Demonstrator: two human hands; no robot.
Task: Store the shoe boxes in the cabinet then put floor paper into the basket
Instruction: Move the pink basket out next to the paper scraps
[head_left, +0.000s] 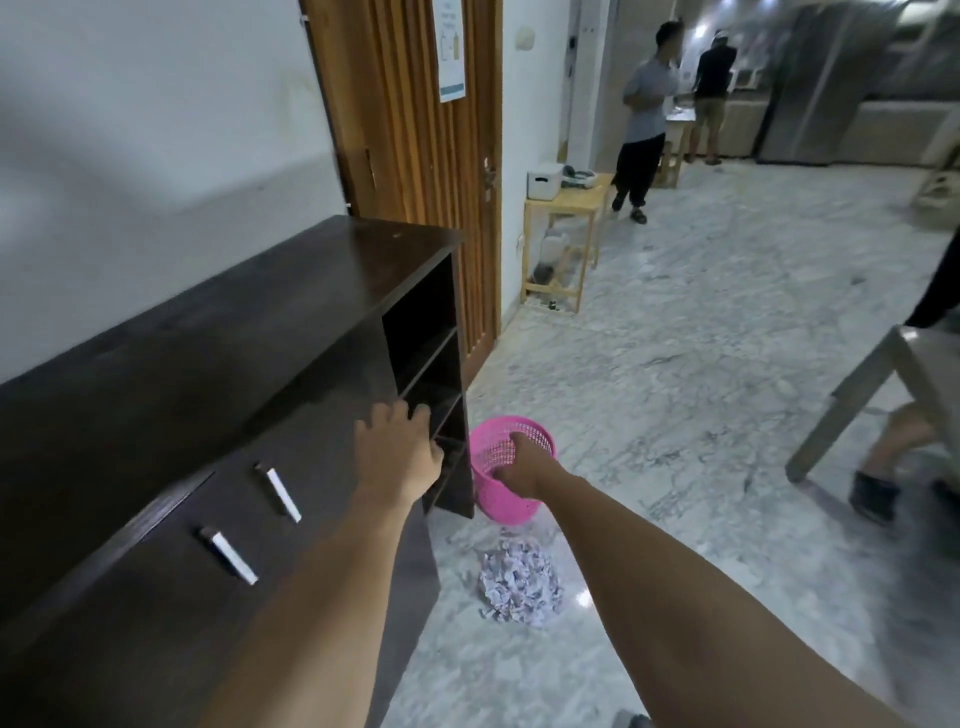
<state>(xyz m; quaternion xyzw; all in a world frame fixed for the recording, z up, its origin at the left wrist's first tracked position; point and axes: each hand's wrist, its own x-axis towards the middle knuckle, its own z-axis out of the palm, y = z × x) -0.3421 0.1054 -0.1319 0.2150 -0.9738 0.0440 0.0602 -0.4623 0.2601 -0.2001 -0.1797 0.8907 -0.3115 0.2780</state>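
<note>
Left hand (397, 452) spread wide, bracing on dark wooden cabinet (218, 364); right hand (519, 467) grip holds pink plastic mesh basket (511, 470) rim, positioning near crumpled paper pile (519, 584).

Both bare arms stretched forward. Left hand (397, 452) fingers spread, palm down. Right hand (522, 467) angled downward, fingers curled, grip unclear.
</note>
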